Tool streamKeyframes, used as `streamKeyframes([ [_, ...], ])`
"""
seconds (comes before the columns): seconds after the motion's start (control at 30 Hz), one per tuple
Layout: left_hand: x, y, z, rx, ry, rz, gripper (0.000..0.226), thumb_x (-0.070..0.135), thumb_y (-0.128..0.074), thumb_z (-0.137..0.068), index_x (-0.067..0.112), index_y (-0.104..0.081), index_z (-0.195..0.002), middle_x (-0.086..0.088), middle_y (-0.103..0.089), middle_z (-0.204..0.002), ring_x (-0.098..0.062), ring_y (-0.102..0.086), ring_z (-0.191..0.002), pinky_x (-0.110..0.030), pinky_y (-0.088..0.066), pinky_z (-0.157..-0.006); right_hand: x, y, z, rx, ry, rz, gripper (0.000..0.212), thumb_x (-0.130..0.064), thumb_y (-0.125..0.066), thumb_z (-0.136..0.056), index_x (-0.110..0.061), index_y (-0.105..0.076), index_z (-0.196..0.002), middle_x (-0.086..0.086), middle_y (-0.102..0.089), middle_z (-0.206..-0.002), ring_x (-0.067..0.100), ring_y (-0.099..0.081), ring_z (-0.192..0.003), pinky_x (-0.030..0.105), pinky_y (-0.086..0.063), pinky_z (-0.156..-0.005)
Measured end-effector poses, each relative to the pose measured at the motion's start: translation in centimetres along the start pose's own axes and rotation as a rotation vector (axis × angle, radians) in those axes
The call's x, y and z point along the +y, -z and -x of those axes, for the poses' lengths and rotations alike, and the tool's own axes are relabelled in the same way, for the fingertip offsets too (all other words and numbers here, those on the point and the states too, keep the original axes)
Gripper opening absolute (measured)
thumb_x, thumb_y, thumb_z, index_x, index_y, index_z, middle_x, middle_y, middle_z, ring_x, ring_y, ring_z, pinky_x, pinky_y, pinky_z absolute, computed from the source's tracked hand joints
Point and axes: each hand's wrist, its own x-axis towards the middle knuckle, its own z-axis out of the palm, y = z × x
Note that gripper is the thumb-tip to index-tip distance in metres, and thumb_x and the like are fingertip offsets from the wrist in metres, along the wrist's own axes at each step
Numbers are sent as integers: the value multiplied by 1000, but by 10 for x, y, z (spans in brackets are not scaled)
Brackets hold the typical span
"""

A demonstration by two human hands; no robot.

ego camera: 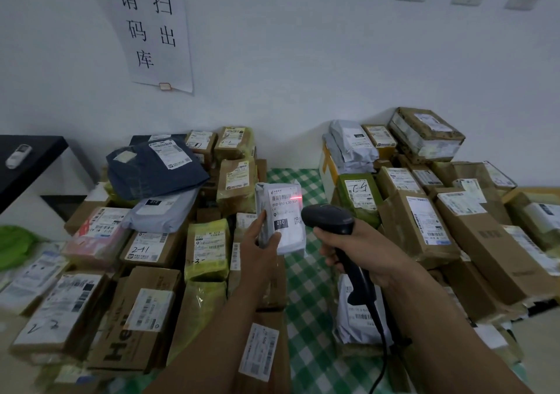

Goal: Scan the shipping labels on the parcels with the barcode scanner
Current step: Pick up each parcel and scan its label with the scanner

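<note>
My left hand [260, 243] holds a small grey bag parcel [280, 208] upright above the table, its white shipping label facing me. My right hand [348, 249] grips a black corded barcode scanner [328, 218] by its handle, with the head close to the parcel's right side. A red scan line [297, 197] glows on the right edge of the label, near the barcode at its top. The scanner's cable [383, 354] trails down toward the bottom edge.
Labelled cardboard boxes [419, 225] and bag parcels [151, 167] are piled left and right on a green checked tablecloth [306, 275], with a strip of cloth showing between them. A white bag parcel [359, 318] lies under my right forearm. A black side table [33, 154] stands at far left.
</note>
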Motion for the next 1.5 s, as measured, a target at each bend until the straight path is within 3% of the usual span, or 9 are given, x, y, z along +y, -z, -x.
streamKeyframes([
  [0.27, 36, 48, -40, 21, 88, -65, 56, 13, -69, -98, 28, -52, -149, 8, -59, -134, -12, -59, -119, -9, -53, -72, -3, -8, -30, 62, 32, -55, 25, -30, -74, -96, -32, -66, -119, 4, -78, -106, 12, -67, -63, 29, -51, -59],
  [0.43, 62, 83, -93, -38, 124, -241, 54, 9, -61, -101, 29, -51, -151, 8, -59, -134, -13, -55, -121, -28, -45, -95, -8, -16, -55, 47, 26, 6, 25, -34, -76, -94, -38, -65, -116, 1, -75, -112, 10, -68, -66, 31, -53, -65],
  [0.57, 61, 99, -121, -123, 198, -372, 51, 14, -62, -99, 36, -56, -145, 4, -66, -136, -19, -63, -116, -39, -54, -98, -13, -23, -73, 44, 29, 49, 26, -34, -76, -94, -36, -66, -118, -3, -74, -101, 8, -67, -65, 31, -53, -67],
  [0.9, 44, 112, -108, -54, 145, -364, 51, 6, -44, -107, 24, -41, -155, 10, -52, -141, -11, -47, -131, -26, -39, -104, -37, -35, -122, -17, 39, 114, 22, -31, -76, -95, -37, -66, -113, -4, -73, -92, 7, -64, -59, 25, -52, -55],
  [1.0, 32, 116, -103, -17, 86, -660, 60, 10, -42, -108, 23, -23, -164, 6, -41, -154, -17, -42, -139, -35, -40, -111, -38, -42, -129, -28, 34, 136, 30, -34, -77, -93, -33, -67, -122, -5, -73, -90, 8, -66, -61, 27, -52, -57],
  [1.13, 17, 105, -95, 39, 41, -954, 56, 40, -42, -108, 22, -33, -160, -10, -28, -168, -30, -39, -147, -43, -43, -111, -32, -49, -132, -45, 13, 156, 35, -36, -78, -92, -31, -68, -125, -2, -76, -96, 10, -67, -65, 30, -53, -61],
  [1.27, 26, 86, -93, 58, 132, -1129, 106, 85, -52, -82, 17, -27, -159, -10, -29, -164, -32, -33, -146, -49, -40, -112, -28, -51, -132, -47, -1, 148, 31, -33, -77, -94, -36, -66, -123, 0, -76, -99, 9, -68, -65, 30, -53, -64],
  [1.4, 24, 79, -97, 46, 236, -1044, 118, 68, -72, -77, 10, -13, -160, -12, -29, -158, -34, -34, -140, -50, -44, -107, -29, -49, -130, -50, 0, 128, 28, -31, -77, -94, -36, -66, -120, -4, -75, -93, 8, -67, -63, 28, -52, -62],
  [1.5, 27, 80, -92, 164, 116, -924, 113, 61, -74, -77, 16, -14, -161, -8, -31, -156, -29, -33, -140, -47, -45, -104, -30, -45, -128, -46, 9, 126, 24, -31, -76, -94, -39, -66, -114, -10, -74, -82, 7, -66, -61, 27, -53, -62],
])
